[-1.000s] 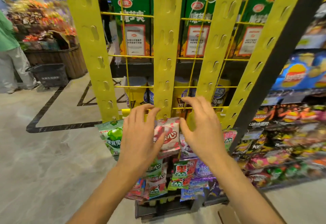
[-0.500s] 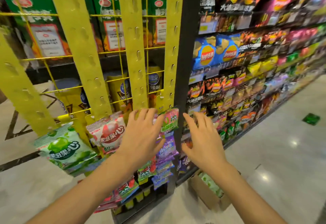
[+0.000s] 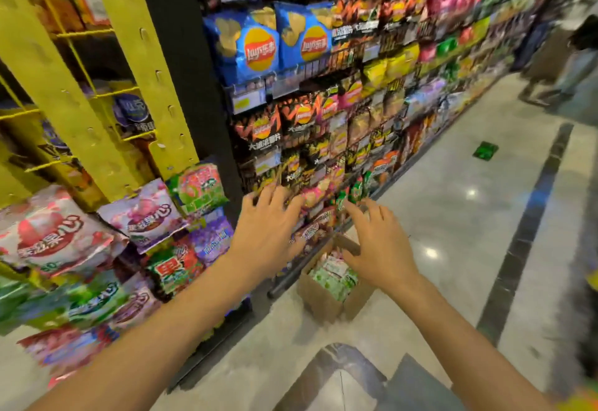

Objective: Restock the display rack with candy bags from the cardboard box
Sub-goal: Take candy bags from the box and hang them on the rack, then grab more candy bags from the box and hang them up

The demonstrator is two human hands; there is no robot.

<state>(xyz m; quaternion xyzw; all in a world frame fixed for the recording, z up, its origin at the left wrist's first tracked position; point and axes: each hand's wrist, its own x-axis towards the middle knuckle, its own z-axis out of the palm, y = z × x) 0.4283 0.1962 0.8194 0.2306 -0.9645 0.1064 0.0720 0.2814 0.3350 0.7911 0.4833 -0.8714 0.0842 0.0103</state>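
Note:
The yellow display rack (image 3: pixel 139 64) fills the left side, with candy bags (image 3: pixel 145 213) hanging in rows on its lower part. A cardboard box (image 3: pixel 326 300) stands on the floor at the foot of the shelves, open, with green and white candy bags (image 3: pixel 333 276) inside. My left hand (image 3: pixel 268 232) hovers with fingers spread in front of the shelf, to the right of the rack and above the box's left side. My right hand (image 3: pixel 378 245) is spread out over the box. Both hands hold nothing.
A long black shelf unit (image 3: pixel 372 87) packed with crisp bags runs away to the right. The pale floor (image 3: pixel 453 216) of the aisle lies beyond the box, with a green sticker (image 3: pixel 484 150) on it. A person (image 3: pixel 569 61) stands far down the aisle.
My view has swung right from the rack towards the shelf aisle and the box. Both hands left the hanging candy bags and moved right, now over the box.

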